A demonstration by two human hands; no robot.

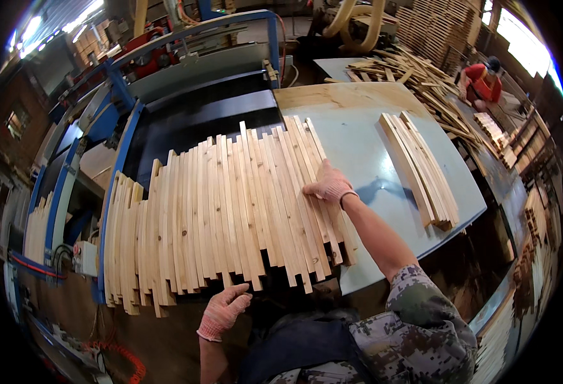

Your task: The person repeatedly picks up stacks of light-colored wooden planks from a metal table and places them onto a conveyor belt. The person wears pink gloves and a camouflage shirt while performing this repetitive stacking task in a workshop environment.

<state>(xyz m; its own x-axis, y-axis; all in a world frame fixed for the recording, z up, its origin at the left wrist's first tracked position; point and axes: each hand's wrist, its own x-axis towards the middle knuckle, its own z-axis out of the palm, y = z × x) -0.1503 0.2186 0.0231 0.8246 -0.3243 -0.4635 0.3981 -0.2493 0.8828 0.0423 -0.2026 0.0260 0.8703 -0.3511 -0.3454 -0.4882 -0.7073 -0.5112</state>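
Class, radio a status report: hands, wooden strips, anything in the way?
Right gloved hand on wooden strips, row's right side. Left gloved hand at near ends. Strips side by side, ends staggered. Separate strip stack, right, not in hands' way.

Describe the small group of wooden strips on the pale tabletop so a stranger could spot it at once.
Find the pale blue-grey tabletop right of the black surface. To the right of the person's right hand, a small group of wooden strips lies on it. Bare tabletop separates it from the larger, ragged-ended row of strips.
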